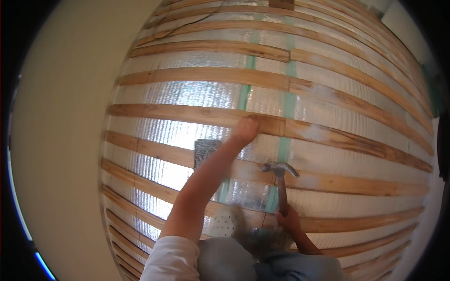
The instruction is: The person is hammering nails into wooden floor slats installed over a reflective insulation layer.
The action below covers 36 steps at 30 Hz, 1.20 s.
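Observation:
My left hand (247,129) reaches forward and rests on a wooden batten (206,113), fingers closed; whatever they may pinch is hidden. A claw hammer (280,173) is gripped by its handle in my right hand (289,220), lower and to the right. The hammer's head points away from me, over another batten, apart from my left hand. Beside my left forearm lies a dark square patch (206,151) covered with thin grey pieces that look like nails.
Rows of battens run left to right over silver foil sheeting (187,93) with green tape strips (284,150). A beige wall (70,117) borders the left. A thin dark cable (194,22) lies at the far left. My light, dotted shoe (224,225) stands below my hands.

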Each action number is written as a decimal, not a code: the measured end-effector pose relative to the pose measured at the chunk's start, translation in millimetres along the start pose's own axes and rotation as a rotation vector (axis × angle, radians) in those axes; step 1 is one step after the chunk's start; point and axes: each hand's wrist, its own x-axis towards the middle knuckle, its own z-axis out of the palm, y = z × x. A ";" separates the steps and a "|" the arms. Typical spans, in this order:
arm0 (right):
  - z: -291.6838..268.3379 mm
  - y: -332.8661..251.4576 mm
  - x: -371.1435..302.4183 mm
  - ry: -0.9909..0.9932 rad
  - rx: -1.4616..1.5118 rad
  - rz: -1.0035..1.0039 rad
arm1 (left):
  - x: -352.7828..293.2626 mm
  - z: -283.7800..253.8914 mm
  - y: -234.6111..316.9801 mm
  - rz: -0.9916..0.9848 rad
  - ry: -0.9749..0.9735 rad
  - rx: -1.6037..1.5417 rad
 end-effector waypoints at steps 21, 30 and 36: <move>-50.1 -126.5 50.8 0.184 0.053 -0.456 | -41.7 -25.6 -37.2 -0.154 -0.209 0.080; -43.1 -138.8 116.9 0.115 -0.222 -0.296 | -40.5 -26.6 -30.3 -0.167 -0.273 0.105; -36.4 -135.3 115.1 0.184 -0.274 -0.308 | -39.7 -30.0 -32.5 -0.147 -0.242 0.065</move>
